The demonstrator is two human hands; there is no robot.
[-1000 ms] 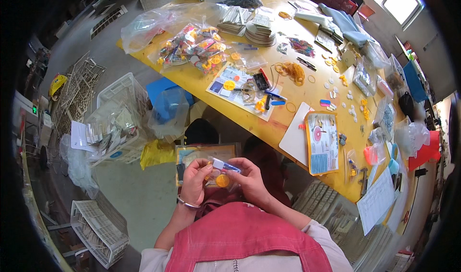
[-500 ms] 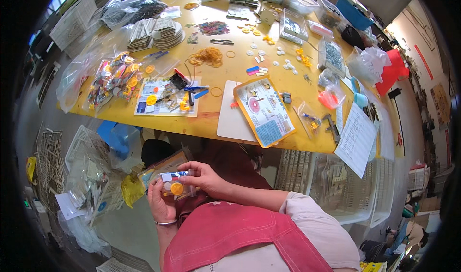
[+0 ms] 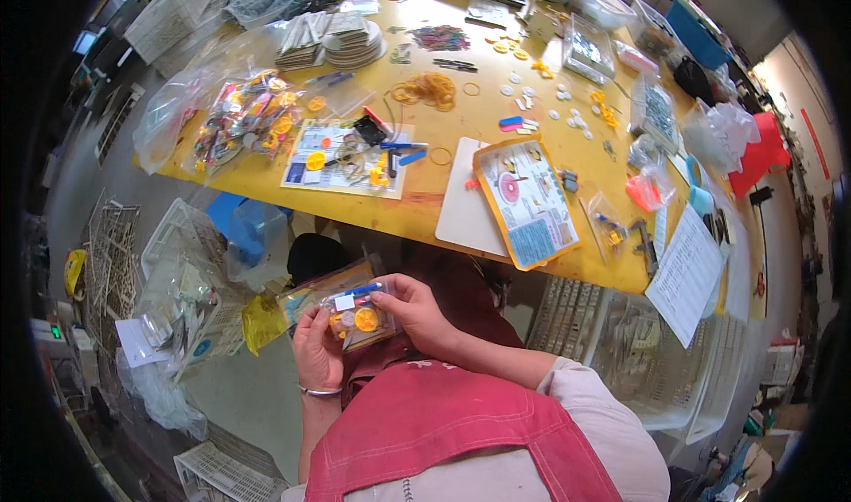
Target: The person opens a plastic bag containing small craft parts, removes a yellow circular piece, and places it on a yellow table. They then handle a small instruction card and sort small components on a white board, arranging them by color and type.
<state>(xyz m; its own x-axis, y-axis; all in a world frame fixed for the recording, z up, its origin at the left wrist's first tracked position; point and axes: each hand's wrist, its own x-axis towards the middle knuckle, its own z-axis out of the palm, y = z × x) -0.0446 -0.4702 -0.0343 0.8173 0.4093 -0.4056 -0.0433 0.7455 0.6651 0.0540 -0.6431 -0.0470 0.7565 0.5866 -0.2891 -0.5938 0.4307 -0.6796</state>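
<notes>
In front of my lap, both hands hold a small clear plastic bag of parts (image 3: 363, 319). Yellow wheels, a blue stick-like piece and a white rectangle show through its film. My left hand (image 3: 317, 353) grips the bag's left edge. My right hand (image 3: 413, 312) pinches its upper right side, thumb over the blue piece. Just behind it lies a larger clear packet (image 3: 306, 300) with brownish contents, partly hidden by the bag and hands. Beyond, on the yellow table (image 3: 390, 210), a printed sheet (image 3: 300, 158) carries loose parts, including a black battery holder (image 3: 370, 131).
An orange-bordered pouch (image 3: 526, 202) lies on a white board at the table's front edge. Left of it are a heap of bagged parts (image 3: 246, 121) and rubber bands (image 3: 427, 91). White crates (image 3: 182, 236) stand below left, others (image 3: 651, 351) below right.
The whole view has shifted, so the table and my hands sit further right in the picture. The bag now faces up more squarely, showing more of the blue piece. Both hands keep their hold.
</notes>
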